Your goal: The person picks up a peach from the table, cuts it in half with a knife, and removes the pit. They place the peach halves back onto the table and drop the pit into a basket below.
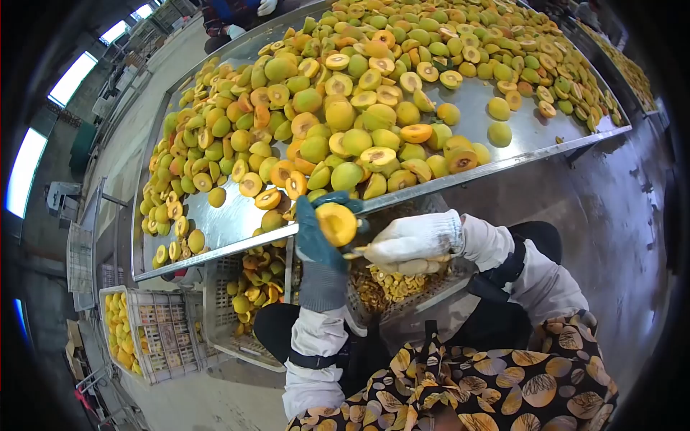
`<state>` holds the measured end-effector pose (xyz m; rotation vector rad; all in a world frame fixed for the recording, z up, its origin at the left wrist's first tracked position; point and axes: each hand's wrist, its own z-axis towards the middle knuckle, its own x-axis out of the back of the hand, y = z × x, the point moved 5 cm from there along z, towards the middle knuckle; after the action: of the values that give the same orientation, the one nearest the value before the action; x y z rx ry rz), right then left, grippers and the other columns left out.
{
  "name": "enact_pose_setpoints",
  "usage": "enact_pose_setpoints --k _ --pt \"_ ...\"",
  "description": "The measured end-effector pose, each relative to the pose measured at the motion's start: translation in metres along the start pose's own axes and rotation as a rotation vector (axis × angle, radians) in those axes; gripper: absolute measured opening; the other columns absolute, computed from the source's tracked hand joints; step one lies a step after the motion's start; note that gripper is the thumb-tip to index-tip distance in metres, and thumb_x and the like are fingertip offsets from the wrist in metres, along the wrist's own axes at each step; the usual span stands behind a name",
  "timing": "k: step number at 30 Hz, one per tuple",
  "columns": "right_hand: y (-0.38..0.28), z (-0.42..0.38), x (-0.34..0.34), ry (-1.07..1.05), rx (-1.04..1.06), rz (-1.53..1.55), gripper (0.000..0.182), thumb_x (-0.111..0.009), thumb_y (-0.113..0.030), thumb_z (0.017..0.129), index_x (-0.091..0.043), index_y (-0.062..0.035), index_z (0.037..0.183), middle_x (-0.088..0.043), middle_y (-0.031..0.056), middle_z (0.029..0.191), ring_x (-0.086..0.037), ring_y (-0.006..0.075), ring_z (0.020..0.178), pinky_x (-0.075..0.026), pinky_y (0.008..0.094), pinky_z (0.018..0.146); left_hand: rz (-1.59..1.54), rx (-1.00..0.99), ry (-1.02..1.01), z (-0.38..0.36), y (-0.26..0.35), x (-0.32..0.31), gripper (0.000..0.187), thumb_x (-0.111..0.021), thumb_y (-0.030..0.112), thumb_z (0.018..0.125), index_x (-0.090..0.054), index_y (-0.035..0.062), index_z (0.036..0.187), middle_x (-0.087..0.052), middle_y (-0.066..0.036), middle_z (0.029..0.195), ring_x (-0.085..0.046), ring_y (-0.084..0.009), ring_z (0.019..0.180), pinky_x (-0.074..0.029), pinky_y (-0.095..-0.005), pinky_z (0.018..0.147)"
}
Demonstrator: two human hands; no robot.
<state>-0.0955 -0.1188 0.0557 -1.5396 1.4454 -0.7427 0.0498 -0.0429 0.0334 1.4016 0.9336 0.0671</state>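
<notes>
My left hand [320,233], in a dark green rubber-coated glove with a grey cuff, is closed around a yellow peach half [336,224]. The cut face is turned up and shows a hollow in its middle. Just to its right, my right hand [413,243] wears a white glove and is closed on a thin tool [353,254] whose end pokes out toward the peach half; most of it is hidden by the fingers. Below the right hand sits a crate [451,289] with brown peach stones and yellow scraps [402,286].
A metal table [467,108] with a raised rim bears a large heap of whole and halved peaches [345,115]. Under it, a crate [215,287] holds more peach halves. Another fruit-filled crate [162,337] stands left. A person [233,18] is across the table.
</notes>
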Motion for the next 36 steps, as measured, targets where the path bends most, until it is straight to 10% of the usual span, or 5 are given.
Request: enact_pose_setpoints --k 9,18,25,30,36 --pt "0.045 0.015 0.014 0.380 -0.200 -0.875 0.064 -0.046 -0.062 0.095 -0.073 -0.0044 0.100 -0.071 0.0213 0.096 -0.068 0.0404 0.092 -0.054 0.0465 0.084 2.078 -0.217 0.576 0.013 0.110 0.134 0.042 -0.048 0.038 0.101 -0.071 0.0034 0.096 -0.069 -0.022 0.089 -0.067 -0.0386 0.084 -0.053 -0.0454 0.078" --pt "0.028 0.013 0.014 0.517 0.093 -0.571 0.054 -0.047 -0.055 0.098 -0.063 -0.0027 0.099 -0.067 0.0174 0.072 -0.068 0.0342 0.066 -0.054 0.0432 0.065 1.900 -0.258 0.271 0.122 0.056 0.131 0.053 -0.070 0.041 0.087 -0.060 -0.0010 0.118 -0.068 -0.022 0.108 -0.068 -0.0363 0.100 -0.054 -0.0430 0.085" --pt "-0.027 -0.008 -0.014 0.460 0.133 0.056 0.046 -0.049 -0.048 0.099 -0.061 -0.0045 0.094 -0.056 0.0059 0.060 -0.053 0.0136 0.047 -0.045 0.0300 0.047 -0.067 -0.041 0.025 0.020 0.007 0.029 0.043 -0.065 0.018 0.095 -0.052 -0.0005 0.132 -0.065 -0.018 0.116 -0.067 -0.0265 0.101 -0.057 -0.0360 0.089" --pt "-0.013 0.000 0.000 0.795 0.223 -0.529 0.055 -0.047 -0.055 0.098 -0.067 -0.0042 0.094 -0.067 0.0246 0.078 -0.066 0.0446 0.079 -0.053 0.0509 0.068 -0.231 -0.117 -0.061 0.010 -0.027 -0.005 0.048 -0.052 0.037 0.103 -0.050 -0.0017 0.131 -0.064 -0.020 0.116 -0.066 -0.0288 0.102 -0.055 -0.0405 0.093" --pt "-0.008 -0.005 -0.001 0.979 0.288 -0.687 0.052 -0.052 -0.052 0.097 -0.064 -0.0033 0.088 -0.066 0.0208 0.070 -0.067 0.0394 0.068 -0.053 0.0477 0.059 -0.110 -0.141 0.051 0.004 -0.034 -0.008 0.057 -0.041 0.049 0.106 -0.055 -0.0032 0.123 -0.066 -0.019 0.109 -0.066 -0.0266 0.099 -0.056 -0.0380 0.089"
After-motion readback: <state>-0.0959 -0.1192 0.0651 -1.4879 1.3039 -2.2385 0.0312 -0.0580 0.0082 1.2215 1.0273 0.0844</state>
